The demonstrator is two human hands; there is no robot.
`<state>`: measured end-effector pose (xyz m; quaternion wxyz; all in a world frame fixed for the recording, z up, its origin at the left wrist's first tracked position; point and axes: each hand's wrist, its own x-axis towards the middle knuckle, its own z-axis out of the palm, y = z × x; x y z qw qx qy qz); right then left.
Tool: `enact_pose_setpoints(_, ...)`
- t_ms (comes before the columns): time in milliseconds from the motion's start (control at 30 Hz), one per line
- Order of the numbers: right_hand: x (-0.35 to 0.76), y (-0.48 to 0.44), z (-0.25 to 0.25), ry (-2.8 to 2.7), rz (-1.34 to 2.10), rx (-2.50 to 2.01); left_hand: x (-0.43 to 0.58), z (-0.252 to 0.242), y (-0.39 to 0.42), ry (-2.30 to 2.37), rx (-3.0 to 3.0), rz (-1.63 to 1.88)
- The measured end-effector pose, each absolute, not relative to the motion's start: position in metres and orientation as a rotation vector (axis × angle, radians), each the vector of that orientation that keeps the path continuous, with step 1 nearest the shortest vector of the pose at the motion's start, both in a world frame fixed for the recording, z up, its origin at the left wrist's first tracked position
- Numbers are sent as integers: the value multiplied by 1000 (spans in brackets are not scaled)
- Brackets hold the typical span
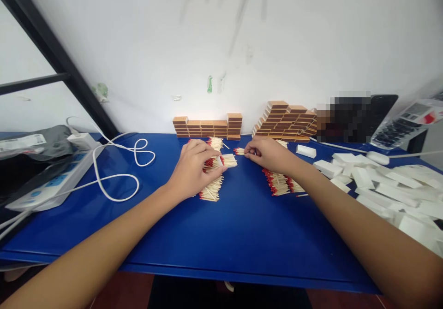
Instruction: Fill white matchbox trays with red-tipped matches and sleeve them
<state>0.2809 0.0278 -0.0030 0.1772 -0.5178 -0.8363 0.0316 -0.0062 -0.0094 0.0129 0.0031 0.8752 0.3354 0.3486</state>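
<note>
My left hand (pixel 194 168) is curled around a small white matchbox tray (pixel 229 160) filled with red-tipped matches, holding it just above a pile of loose matches (pixel 211 190) on the blue table (pixel 238 230). My right hand (pixel 268 154) is pinched on a small bunch of matches (pixel 239 151), its red heads pointing toward the tray. Under my right wrist lies a second pile of matches (pixel 281 183).
Stacks of brown matchboxes (pixel 207 127) and a taller leaning stack (pixel 287 121) line the wall. White empty box sleeves (pixel 380 187) are heaped at the right, near a calculator (pixel 404 124). A power strip (pixel 51 180) with a looping white cable (pixel 117 170) lies left.
</note>
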Motion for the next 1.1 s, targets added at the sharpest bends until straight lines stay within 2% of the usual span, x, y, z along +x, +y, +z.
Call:
enact_pose_setpoints(533,276,21,8,-2430,136,-1542,-7,13,-10,1046,2763,1077)
enact_pose_setpoints(767,255,-5,34,-2320,166,-1260,-8,11,-8,1122,2738,1129)
enact_pose_setpoints(1100,239,-14,27,-2297,195,-1097,-6,12,-8,1057,2736,1165)
